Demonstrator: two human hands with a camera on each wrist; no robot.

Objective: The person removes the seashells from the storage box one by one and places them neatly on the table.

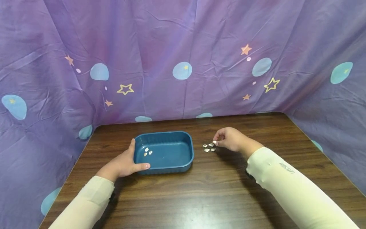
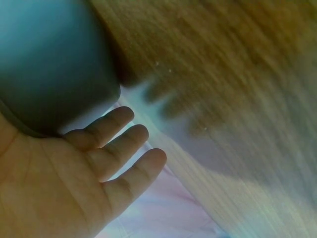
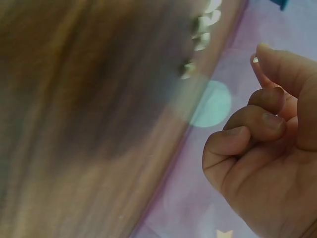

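Observation:
My left hand (image 1: 125,161) spreads around the near left corner of a blue rectangular plastic tub (image 1: 164,167), thumb along the front rim and index finger at the left side. In the left wrist view the other fingers (image 2: 121,144) stretch out loosely under the tub's edge. Thumb and index finger of my right hand (image 1: 232,140) pinch a small white shell (image 3: 255,60), just above a loose group of several similar shells (image 1: 207,150) on the table. The remaining right fingers are curled in. Three small shells (image 1: 150,152) lie inside the tub toward its left end.
The brown wood-grain table (image 1: 177,194) reaches back to a purple curtain (image 1: 160,41) printed with stars and blue shapes. This curtain also hangs along both sides. The tub stands left of the shell group, with a strip of table between them.

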